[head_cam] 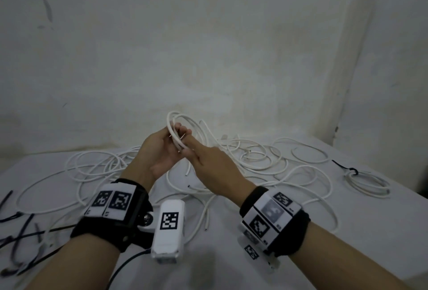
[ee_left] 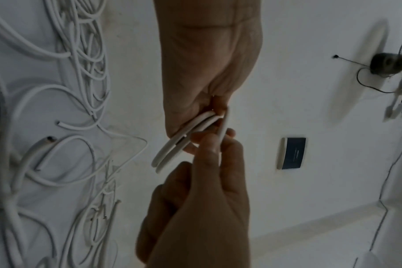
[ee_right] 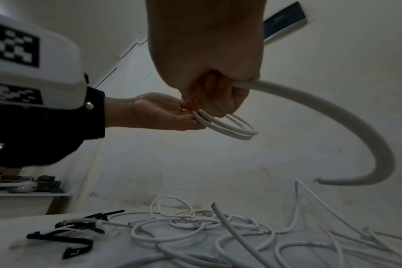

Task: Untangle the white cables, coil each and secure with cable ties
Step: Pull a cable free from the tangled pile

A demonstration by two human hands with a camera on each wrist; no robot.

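Raised above the table, both hands pinch the small white cable coil (head_cam: 176, 132) held between them.

Right hand (ee_right: 209, 72) grips white cable (ee_right: 333, 116); left hand (ee_right: 158, 114) pinches small coil (ee_right: 227, 127); black ties (ee_right: 64, 241) on table.

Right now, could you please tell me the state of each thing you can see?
Coil: partly wound, held up in both hands.
Left hand: grips the coil.
Right hand: grips the coil's loose tail.
Loose cables: tangled on the table.
Finished coil: tied, set aside.
Cable ties: loose, unused.
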